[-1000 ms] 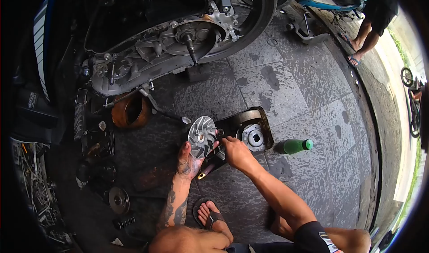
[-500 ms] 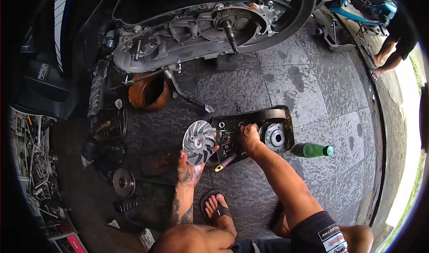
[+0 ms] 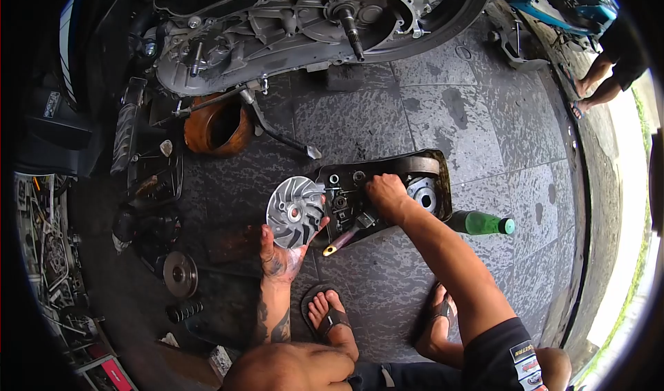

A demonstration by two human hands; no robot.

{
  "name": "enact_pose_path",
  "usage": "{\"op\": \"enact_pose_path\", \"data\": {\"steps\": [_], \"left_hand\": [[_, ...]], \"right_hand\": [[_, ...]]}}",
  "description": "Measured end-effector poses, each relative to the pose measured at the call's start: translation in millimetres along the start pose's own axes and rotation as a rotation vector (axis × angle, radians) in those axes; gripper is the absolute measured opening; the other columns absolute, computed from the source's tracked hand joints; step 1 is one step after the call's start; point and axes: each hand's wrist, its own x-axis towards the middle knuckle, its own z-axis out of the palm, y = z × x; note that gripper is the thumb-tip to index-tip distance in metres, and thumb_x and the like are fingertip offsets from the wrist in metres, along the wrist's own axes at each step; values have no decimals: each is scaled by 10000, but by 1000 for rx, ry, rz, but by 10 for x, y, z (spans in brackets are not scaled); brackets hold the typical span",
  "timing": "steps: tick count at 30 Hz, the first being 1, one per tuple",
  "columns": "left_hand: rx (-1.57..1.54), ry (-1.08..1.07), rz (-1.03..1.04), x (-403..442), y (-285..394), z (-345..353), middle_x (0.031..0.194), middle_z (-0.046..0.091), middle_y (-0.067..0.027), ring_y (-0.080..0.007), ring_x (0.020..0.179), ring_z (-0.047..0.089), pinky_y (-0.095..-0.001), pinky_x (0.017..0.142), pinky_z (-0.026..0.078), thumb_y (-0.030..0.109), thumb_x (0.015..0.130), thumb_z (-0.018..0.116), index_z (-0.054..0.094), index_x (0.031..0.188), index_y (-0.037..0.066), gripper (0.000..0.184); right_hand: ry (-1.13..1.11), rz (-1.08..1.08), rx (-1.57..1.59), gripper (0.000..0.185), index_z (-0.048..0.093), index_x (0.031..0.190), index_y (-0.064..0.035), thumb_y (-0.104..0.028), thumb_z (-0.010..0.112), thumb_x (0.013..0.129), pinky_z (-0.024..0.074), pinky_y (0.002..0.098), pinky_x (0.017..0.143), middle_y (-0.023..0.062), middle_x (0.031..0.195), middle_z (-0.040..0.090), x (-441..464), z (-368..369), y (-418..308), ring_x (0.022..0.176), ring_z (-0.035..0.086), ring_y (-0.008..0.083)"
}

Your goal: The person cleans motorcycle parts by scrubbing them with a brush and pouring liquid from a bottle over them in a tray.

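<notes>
1. Head view, left hand point(image 3: 282, 261): I see it palm up, part open, thumb and fingers spread round the lower rim of the finned metal disc point(image 3: 294, 212), which it holds
2. Head view, disc position: just beyond the left palm, touching it, finned face toward my camera, beside the left end of the black tray point(image 3: 447, 187)
3. Head view, right hand point(image 3: 387, 196): fingers curled down over the tray; fingertips hidden, so I can't tell if it has hold of anything; disc well apart from it, to its left
4. Head view, around: brush point(image 3: 340, 241) lies across the near edge of the tray, between the hands; round metal part point(image 3: 423, 197) in the tray, just right of the right hand; green bottle point(image 3: 478, 223) on its side beside the tray
</notes>
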Motion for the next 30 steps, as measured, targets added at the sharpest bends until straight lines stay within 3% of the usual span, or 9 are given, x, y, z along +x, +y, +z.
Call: {"op": "enact_pose_path", "data": {"steps": [4, 6, 7, 11, 13, 15, 24, 27, 30], "left_hand": [[22, 17, -4, -1, -7, 17, 1478, 360, -231, -449, 1367, 345, -595, 1088, 334, 596, 744, 729, 291, 1486, 72, 1008], [3, 41, 15, 10, -16, -106, 1475, 363, -229, -446, 1365, 349, -595, 1078, 349, 589, 741, 736, 294, 1484, 69, 1009], [-4, 50, 24, 21, -22, -165, 1474, 365, -229, -445, 1365, 351, -595, 1075, 354, 587, 740, 738, 294, 1484, 68, 1009], [-57, -6, 9, 92, -46, -89, 1467, 379, -213, -425, 1346, 387, -580, 1043, 400, 451, 725, 750, 280, 1497, 120, 962], [-86, -19, -45, 160, -81, -22, 1476, 370, -195, -405, 1334, 407, -563, 1021, 428, 350, 687, 730, 266, 1508, 179, 959], [-62, -50, -24, 212, -150, -36, 1500, 333, -199, -416, 1352, 378, -610, 1015, 412, 366, 722, 706, 280, 1503, 238, 899], [-73, -58, 75, 230, -182, 57, 1512, 318, -199, -423, 1359, 364, -644, 1011, 395, 395, 763, 682, 336, 1475, 272, 802], [-89, -65, 123, 263, -148, 62, 1516, 312, -199, -426, 1362, 359, -655, 1009, 389, 405, 776, 674, 355, 1466, 283, 770], [-170, -75, 105, 277, -187, 58, 1520, 308, -199, -430, 1365, 350, -671, 1005, 381, 427, 802, 655, 395, 1439, 297, 700]], "right_hand": [[-143, 75, 133, 333, 579, 1235, -88, -175, 478, 929, 552, 384, 751, 107, 1104, 650, -36, 4, -159, 946, 674, 262], [190, 12, 145, 351, 599, 1237, -99, -166, 496, 908, 518, 407, 858, 144, 1324, 530, -216, -44, -272, 1214, 539, 294], [2, -8, 327, 375, 606, 1252, -141, -183, 515, 890, 474, 430, 950, 152, 1392, 468, -294, -168, -279, 1318, 419, 329], [-120, -121, 359, 385, 599, 1251, -137, -171, 547, 871, 506, 434, 942, 167, 1360, 488, -263, -111, -376, 1209, 508, 371], [39, -50, 356, 384, 595, 1251, -125, -152, 544, 871, 522, 425, 913, 185, 1346, 490, -248, -28, -342, 1184, 520, 380], [287, 49, 362, 385, 569, 1265, -102, -115, 518, 883, 553, 411, 838, 227, 1260, 512, -354, -168, -299, 1111, 548, 394], [649, 244, 536, 316, 571, 1169, -87, -54, 491, 866, 543, 461, 782, 247, 1011, 582, -427, 94, -275, 921, 619, 414], [869, 247, 886, 310, 563, 1112, -79, 1, 529, 814, 539, 508, 699, 221, 900, 626, -475, 7, -192, 793, 642, 441], [712, 286, 736, 342, 561, 1140, -85, -17, 542, 806, 546, 498, 673, 230, 927, 637, -470, 23, -234, 802, 656, 434]]}}
